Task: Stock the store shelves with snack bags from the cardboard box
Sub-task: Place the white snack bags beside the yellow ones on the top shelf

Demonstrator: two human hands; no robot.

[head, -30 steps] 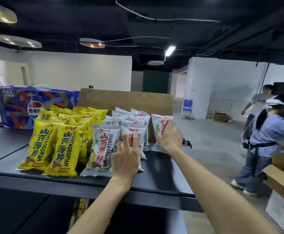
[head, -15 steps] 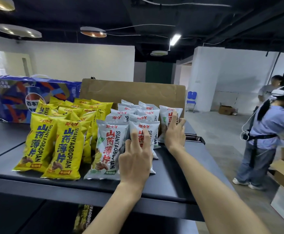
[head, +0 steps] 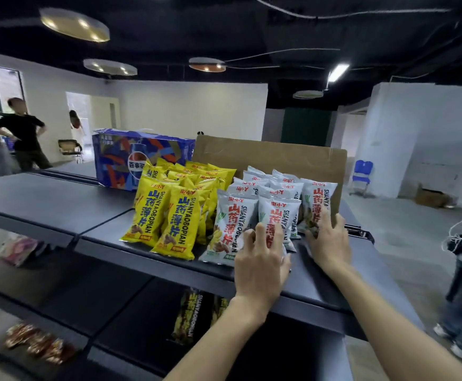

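On top shelf (head: 45,199), 3 o'clock of yellow snack bags (head: 175,215): white snack bags (head: 235,213), pressed by left hand (head: 261,259), right hand (head: 327,243), fingers spread.

2 bare forearms (head: 224,339), bare left hand (head: 260,262), bare right hand (head: 330,243), slim fingers (head: 260,234)
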